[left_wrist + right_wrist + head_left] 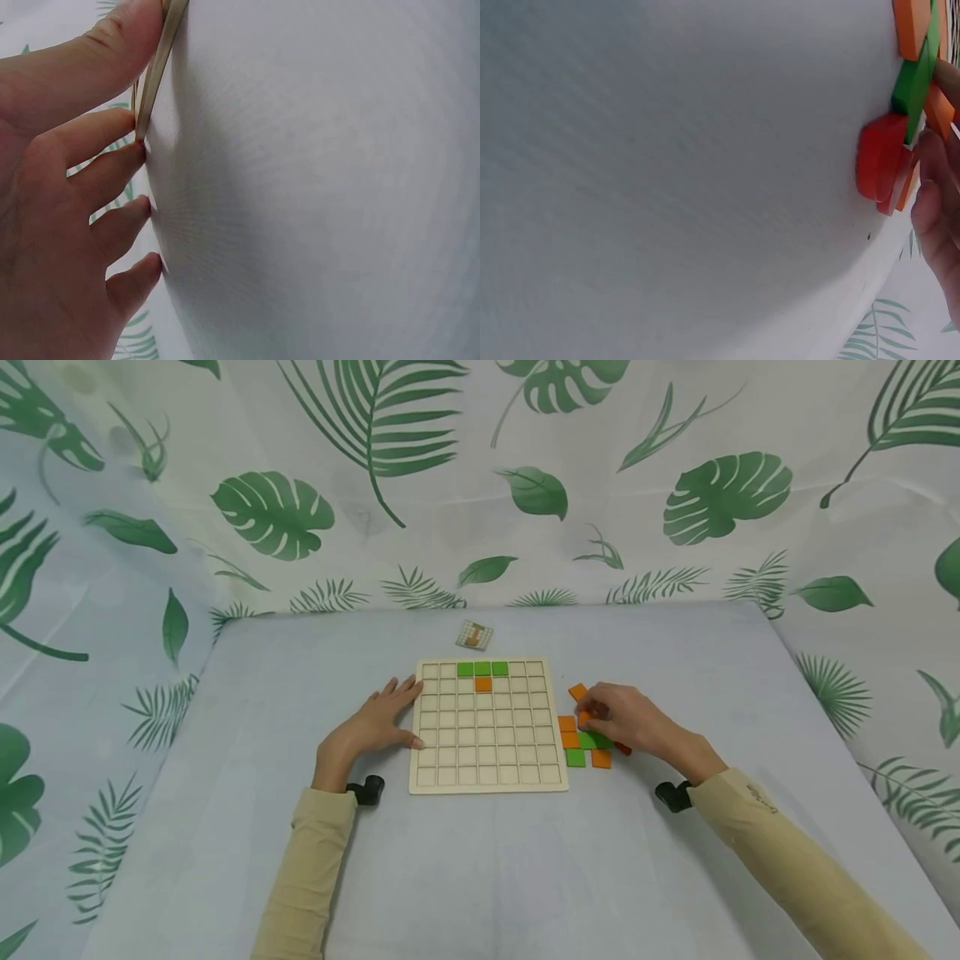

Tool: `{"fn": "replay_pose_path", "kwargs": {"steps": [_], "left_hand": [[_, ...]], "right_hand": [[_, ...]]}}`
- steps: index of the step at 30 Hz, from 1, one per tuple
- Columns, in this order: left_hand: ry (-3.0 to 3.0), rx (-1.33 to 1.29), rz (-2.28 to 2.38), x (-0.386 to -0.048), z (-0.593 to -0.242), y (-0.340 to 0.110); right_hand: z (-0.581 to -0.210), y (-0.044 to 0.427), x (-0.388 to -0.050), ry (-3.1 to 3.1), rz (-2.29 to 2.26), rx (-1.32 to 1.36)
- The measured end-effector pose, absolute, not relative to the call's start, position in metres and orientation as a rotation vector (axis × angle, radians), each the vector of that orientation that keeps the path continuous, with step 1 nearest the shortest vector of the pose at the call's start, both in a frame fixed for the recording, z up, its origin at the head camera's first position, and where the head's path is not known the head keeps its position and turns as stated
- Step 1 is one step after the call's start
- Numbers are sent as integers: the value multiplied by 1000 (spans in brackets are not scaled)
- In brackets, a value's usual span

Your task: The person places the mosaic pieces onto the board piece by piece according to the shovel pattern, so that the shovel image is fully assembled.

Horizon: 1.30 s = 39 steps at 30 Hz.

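A pale wooden grid board (pixel 487 732) lies flat, with three green tiles (pixel 482 669) side by side in its top row and one orange tile (pixel 483 684) below the middle one. The left hand (pixel 375 720) rests at the board's left edge, fingers spread and thumb on the rim; in the left wrist view the hand (pixel 67 180) touches the board's edge (pixel 159 75). Right of the board, the right hand (pixel 633 718) pinches an orange tile (pixel 585 718) over the loose tiles. In the right wrist view the fingers (pixel 941 217) are partly out of frame.
Loose orange tiles (pixel 602 759), green tiles (pixel 576 757) and red tiles (pixel 881 156) lie beside the board's right edge, some partly under the right hand. A small pattern card (pixel 475 635) lies behind the board. Leaf-printed cloth (pixel 450 552) hangs behind the table (pixel 480 868).
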<state>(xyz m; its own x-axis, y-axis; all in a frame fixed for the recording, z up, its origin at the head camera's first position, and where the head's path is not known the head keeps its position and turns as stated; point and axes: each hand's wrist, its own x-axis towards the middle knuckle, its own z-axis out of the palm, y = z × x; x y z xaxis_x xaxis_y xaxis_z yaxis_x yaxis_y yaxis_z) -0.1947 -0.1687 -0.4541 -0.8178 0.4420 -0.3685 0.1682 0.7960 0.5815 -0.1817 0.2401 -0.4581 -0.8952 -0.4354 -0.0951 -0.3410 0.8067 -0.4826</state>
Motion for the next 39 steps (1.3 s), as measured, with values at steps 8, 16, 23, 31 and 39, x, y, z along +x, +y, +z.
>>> {"fn": "replay_pose_path", "kwargs": {"steps": [8,16,23,31,39], "left_hand": [[2489,455,726,-196,-455,-169],[2494,460,726,-196,-456,-169],[2497,461,727,-196,-456,-169],[2492,447,720,-195,-454,-169],[2491,456,726,-195,-456,-170]], "right_hand": [[-458,243,-180,2798,-769,-644],[-462,245,-180,2852,-810,-794],[-460,245,-180,2867,-819,-805],[-456,244,-178,2840,-855,-687],[-457,242,-176,2784,-926,-571]]}}
